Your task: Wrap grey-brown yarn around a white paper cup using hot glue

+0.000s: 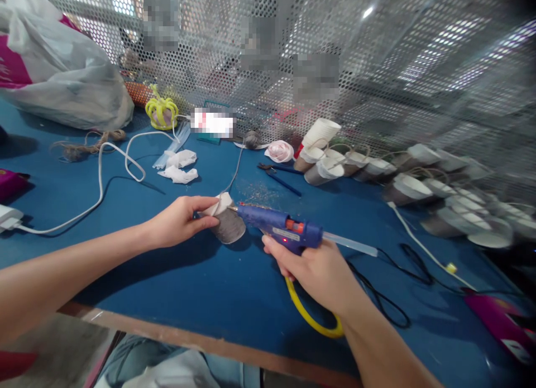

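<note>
Between the thumb and fingers of my left hand (184, 219) is a small paper cup (229, 227), tilted, its lower part covered in grey and its white part towards my fingers. A thin grey cord (238, 167) runs from the cup to a ball of cord (252, 139) farther back. My right hand (312, 265) is wrapped round a blue hot glue gun (272, 223) with a lit red light. The gun's metal nozzle is at the cup's side; whether it touches, I cannot tell. A clear glue stick (352, 243) sticks out of its back. A yellow loop (312, 315) curves below my right hand.
Several similar cups (408, 188) stand at the right, by a perforated metal screen (368, 92). Blue-handled pliers (282, 178), a pink fabric rose (279, 151) and white scraps (179, 174) lie behind my hands. A white cable (100, 176) crosses the left; a black cable (389, 315) lies right.
</note>
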